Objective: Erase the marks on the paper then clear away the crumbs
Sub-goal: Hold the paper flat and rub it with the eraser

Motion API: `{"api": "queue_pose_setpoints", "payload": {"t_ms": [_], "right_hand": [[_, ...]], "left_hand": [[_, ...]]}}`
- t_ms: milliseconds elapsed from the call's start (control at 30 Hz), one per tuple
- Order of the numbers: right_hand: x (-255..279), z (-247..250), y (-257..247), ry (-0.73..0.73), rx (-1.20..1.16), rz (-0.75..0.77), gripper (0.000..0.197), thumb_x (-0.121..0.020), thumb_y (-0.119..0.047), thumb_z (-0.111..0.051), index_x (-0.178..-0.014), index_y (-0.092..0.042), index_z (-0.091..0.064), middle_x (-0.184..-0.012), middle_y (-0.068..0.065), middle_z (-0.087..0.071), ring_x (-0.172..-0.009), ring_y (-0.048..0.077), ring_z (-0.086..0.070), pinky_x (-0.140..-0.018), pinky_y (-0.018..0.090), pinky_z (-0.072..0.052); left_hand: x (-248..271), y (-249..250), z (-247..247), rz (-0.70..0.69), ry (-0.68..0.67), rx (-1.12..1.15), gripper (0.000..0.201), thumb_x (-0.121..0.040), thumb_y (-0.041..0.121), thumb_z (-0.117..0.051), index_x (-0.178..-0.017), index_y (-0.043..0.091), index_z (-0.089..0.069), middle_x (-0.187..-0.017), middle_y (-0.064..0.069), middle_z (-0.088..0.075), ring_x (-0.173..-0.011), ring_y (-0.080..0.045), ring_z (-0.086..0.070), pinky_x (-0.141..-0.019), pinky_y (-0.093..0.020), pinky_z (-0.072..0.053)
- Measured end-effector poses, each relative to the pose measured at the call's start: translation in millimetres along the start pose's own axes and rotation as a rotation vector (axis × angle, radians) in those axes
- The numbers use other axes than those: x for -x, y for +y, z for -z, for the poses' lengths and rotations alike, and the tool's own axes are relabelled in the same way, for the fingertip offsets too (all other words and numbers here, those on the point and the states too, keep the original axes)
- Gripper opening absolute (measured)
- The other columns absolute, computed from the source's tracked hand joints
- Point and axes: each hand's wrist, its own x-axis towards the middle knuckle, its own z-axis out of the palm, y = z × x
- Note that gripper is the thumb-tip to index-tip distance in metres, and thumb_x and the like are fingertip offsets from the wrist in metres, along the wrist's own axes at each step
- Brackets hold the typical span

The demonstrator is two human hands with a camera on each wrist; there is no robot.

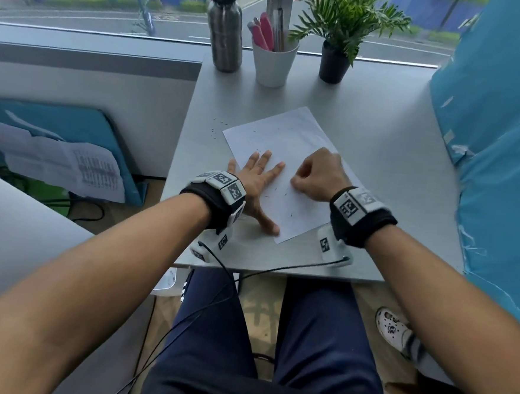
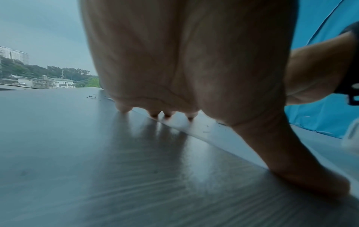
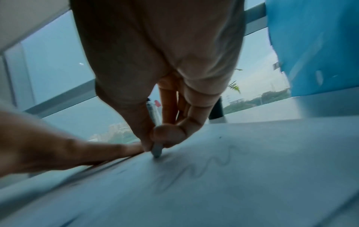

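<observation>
My left hand lies spread flat, pinning the paper at the desk's middle, right hand pinching a pen-style eraser tip-down on it — thin, floppy sheet, likely creases or slides, so hold beside the rubbing spot.

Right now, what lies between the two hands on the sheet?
In the head view, only bare paper with a few dark crumbs lies between the left hand and right hand.
</observation>
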Motion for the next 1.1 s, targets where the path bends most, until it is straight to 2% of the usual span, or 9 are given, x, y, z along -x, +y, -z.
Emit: {"api": "queue_pose_setpoints", "payload": {"t_ms": [133, 200, 267, 400, 467, 533, 700, 967, 1100], "right_hand": [[25.3, -16.1, -19.1, -0.16, 0.001, 0.166, 0.011, -0.074, -0.019, -0.078, -0.073, -0.008, -0.076, -0.07, 0.002, -0.072, -0.063, 0.008, -0.066, -0.063, 0.023, -0.057], [24.6, -10.2, -11.1, -0.118, 0.023, 0.129, 0.008, -0.075, -0.019, -0.078, -0.076, -0.011, -0.076, -0.076, 0.0, -0.072, -0.069, 0.007, -0.065, -0.068, 0.023, -0.057], [24.3, -2.0, 3.7, -0.038, 0.06, 0.048, 0.003, -0.075, -0.017, -0.076, -0.074, -0.015, -0.074, -0.081, 0.002, -0.071, -0.077, 0.014, -0.066, -0.074, 0.03, -0.059], [34.3, 3.5, 14.3, -0.04, 0.081, 0.039, 0.003, -0.076, -0.012, -0.072, -0.076, -0.013, -0.075, -0.077, -0.002, -0.067, -0.08, 0.018, -0.065, -0.078, 0.035, -0.058], [34.1, 4.0, 13.2, -0.032, 0.063, 0.038, 0.002, -0.076, -0.012, -0.075, -0.077, -0.013, -0.076, -0.076, -0.003, -0.065, -0.081, 0.018, -0.066, -0.079, 0.035, -0.058], [32.6, 3.0, 13.1, -0.022, 0.054, 0.028, 0.004, -0.075, -0.014, -0.078, -0.078, -0.016, -0.077, -0.079, 0.0, -0.067, -0.081, 0.02, -0.067, -0.08, 0.035, -0.058], [31.5, 0.9, 19.1, 0.011, 0.027, 0.016, 0.007, -0.071, -0.017, -0.081, -0.077, -0.018, -0.077, -0.081, 0.004, -0.071, -0.081, 0.019, -0.067, -0.08, 0.034, -0.058], [40.6, -5.1, 13.4, 0.052, 0.053, 0.031, 0.009, -0.078, -0.019, -0.073, -0.079, -0.01, -0.072, -0.083, 0.009, -0.07, -0.078, 0.022, -0.065, -0.068, 0.028, -0.053], [69.5, -14.3, -10.4, -0.154, 0.009, 0.215, 0.007, -0.075, -0.012, -0.073, -0.07, -0.007, -0.074, -0.07, 0.005, -0.07, -0.066, 0.015, -0.065, -0.063, 0.026, -0.055]], "left_hand": [[-0.5, 1.1, 0.0, -0.005, -0.006, 0.006, 0.152, -0.045, 0.082, -0.075, -0.148, 0.037, 0.028, -0.154, 0.002, 0.039, -0.143, -0.022, 0.033, -0.115, -0.06, 0.014], [1.0, 1.6, 1.1, 0.001, -0.01, 0.004, 0.153, -0.044, 0.082, -0.075, -0.148, 0.037, 0.027, -0.154, 0.002, 0.039, -0.143, -0.022, 0.033, -0.115, -0.061, 0.013], [2.0, 1.6, 2.1, -0.001, -0.013, 0.001, 0.152, -0.046, 0.081, -0.075, -0.149, 0.036, 0.026, -0.155, 0.001, 0.037, -0.144, -0.023, 0.032, -0.115, -0.06, 0.013], [5.7, 7.6, 6.1, -0.006, 0.01, -0.085, 0.148, -0.049, 0.081, -0.074, -0.153, 0.031, 0.018, -0.16, -0.004, 0.027, -0.147, -0.023, 0.023, -0.116, -0.057, 0.014], [10.0, 14.8, 8.5, -0.049, 0.048, -0.151, 0.143, -0.053, 0.076, -0.076, -0.156, 0.026, 0.01, -0.162, -0.005, 0.019, -0.15, -0.023, 0.016, -0.116, -0.055, 0.014], [12.4, 20.6, 7.7, -0.131, 0.063, -0.164, 0.137, -0.056, 0.07, -0.079, -0.156, 0.029, 0.005, -0.163, -0.004, 0.016, -0.15, -0.022, 0.013, -0.117, -0.055, 0.012], [12.4, 18.8, -4.6, -0.175, -0.001, -0.016, 0.127, -0.061, 0.071, -0.076, -0.153, 0.042, 0.007, -0.159, 0.001, 0.029, -0.147, -0.022, 0.025, -0.117, -0.055, 0.014], [6.6, 27.1, -2.2, -0.096, -0.059, -0.064, 0.141, -0.053, 0.071, -0.081, -0.15, 0.043, 0.018, -0.155, 0.003, 0.037, -0.143, -0.025, 0.032, -0.115, -0.058, 0.015], [7.2, 27.4, -1.7, -0.103, -0.053, -0.091, 0.139, -0.057, 0.067, -0.081, -0.149, 0.044, 0.02, -0.155, 0.001, 0.038, -0.144, -0.026, 0.031, -0.114, -0.061, 0.012]]}}
